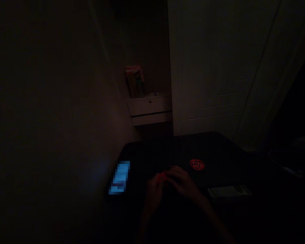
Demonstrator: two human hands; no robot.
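Since it's super dark in here, take the small stuff with a pinch of salt. Biggest thing is the pale panelled door [208, 67] behind the black table [193, 144], then the table itself, rounded at its far corners. A drawer unit [150, 107] sits beyond the table's far left edge, with a keyhole-like dot up front.

Both forearms come in from the table's near side. Left one rises fairly straight, and the left hand [154, 190] is curled round a small red piece [161, 177] with its top showing. Right one slants in, and the right hand [180, 179] bends its fingers left to meet the piece; can't tell if it's pinching or just touching. My guess on the why: something that tiny needs one hand steadying it while the other does the fiddly bit.

A pale flat item [229, 191] is by the table's near right edge. The glowing blue screen [120, 178] is at the table's left, maybe parked there to stay handy. Smaller again, a round red lattice-looking disc [197, 164] lies right of the table's middle, probably within easy reach on purpose.
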